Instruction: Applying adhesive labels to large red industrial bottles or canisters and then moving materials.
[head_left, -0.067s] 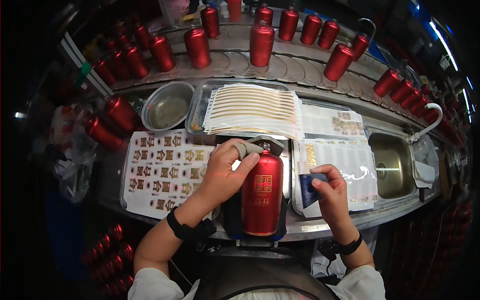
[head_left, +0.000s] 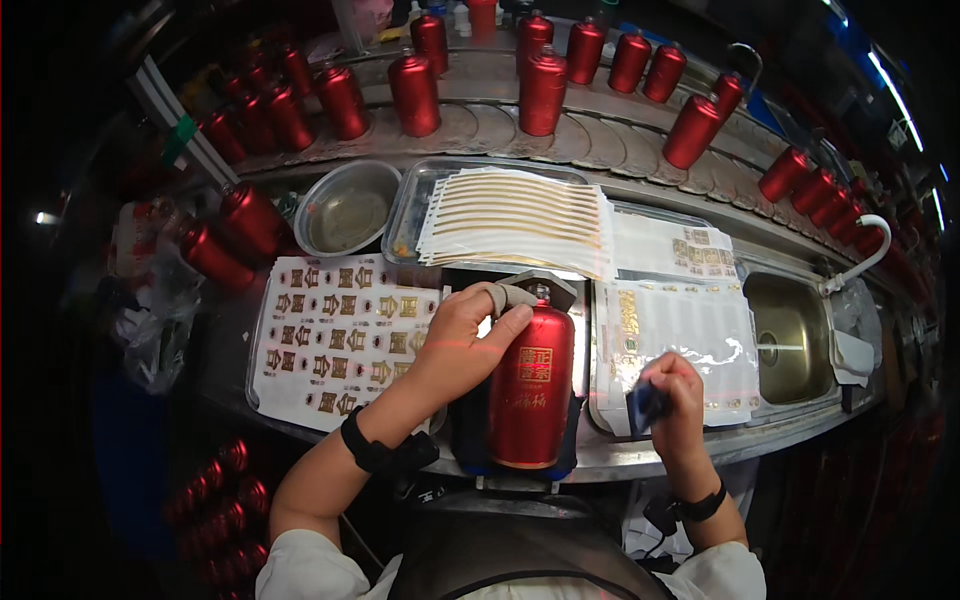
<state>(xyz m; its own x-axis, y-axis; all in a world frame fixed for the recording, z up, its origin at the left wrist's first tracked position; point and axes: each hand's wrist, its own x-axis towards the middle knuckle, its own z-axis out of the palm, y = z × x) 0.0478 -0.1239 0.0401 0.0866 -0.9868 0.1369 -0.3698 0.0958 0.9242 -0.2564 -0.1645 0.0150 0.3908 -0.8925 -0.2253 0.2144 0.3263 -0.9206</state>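
Observation:
A red metallic bottle with gold lettering rests upright, leaning slightly, on a dark padded stand in front of me. My left hand is closed about its shoulder and neck, thumb along the near side, with a greyish wrap by the fingers. To the right of the bottle and apart from it, my right hand pinches a dark blue flat scraper, somewhat smeared by motion. Behind the bottle's neck is a grey angled plate.
Sheets of gold decals lie on the left; more decal sheets lie on the right. Behind are a tray of gold-striped strips and a metal bowl. A sink stands far right. Red bottles line a conveyor at the back.
My right hand has moved a little to the right and down with the scraper, turning it. My left hand stays on the bottle. The whole view has shifted slightly.

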